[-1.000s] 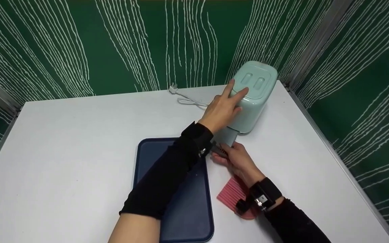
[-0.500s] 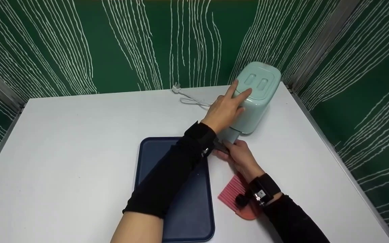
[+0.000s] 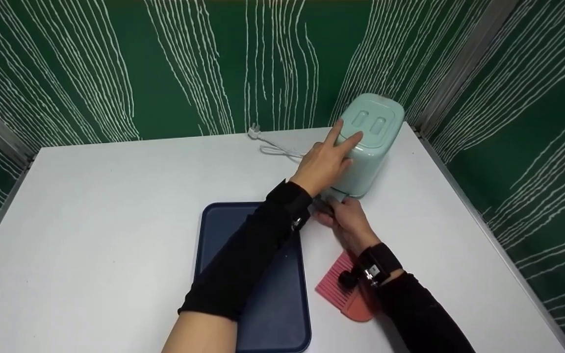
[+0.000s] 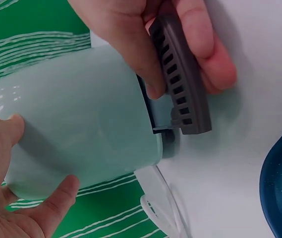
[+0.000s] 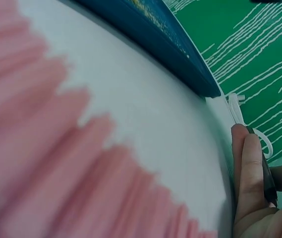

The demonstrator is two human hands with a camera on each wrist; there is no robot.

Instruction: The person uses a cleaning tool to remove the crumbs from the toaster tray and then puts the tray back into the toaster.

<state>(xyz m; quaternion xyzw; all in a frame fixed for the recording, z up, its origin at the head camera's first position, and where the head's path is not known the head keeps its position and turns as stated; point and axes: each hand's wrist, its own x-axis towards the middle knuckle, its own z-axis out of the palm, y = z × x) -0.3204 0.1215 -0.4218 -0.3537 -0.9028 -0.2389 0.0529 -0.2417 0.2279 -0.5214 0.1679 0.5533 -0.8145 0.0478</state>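
Note:
A mint-green box-shaped appliance (image 3: 363, 169) with two oval recesses on its top stands at the table's back right. My left hand (image 3: 322, 164) rests on its left side and top edge, fingers spread. At the near lower end, a grey slide-out tray (image 4: 161, 111) with a dark slotted front (image 4: 183, 74) sits mostly inside the appliance. My right hand (image 3: 348, 215) pinches that front, with the thumb on the tray floor and fingers (image 5: 252, 168) underneath. Beneath my right wrist lies a pink brush (image 3: 334, 282) with an orange-red end; its bristles (image 5: 81, 163) fill much of the right wrist view.
A dark blue tray (image 3: 272, 314) lies flat under my left forearm. Behind the appliance's left side, a white cord with a plug (image 3: 254, 131) lies on the white table (image 3: 115, 220). Green walls with white streaks (image 3: 165, 73) border the back and right.
My right hand has moved forward, and the slide-out tray has gone further into the appliance. My left hand keeps its place on the appliance.

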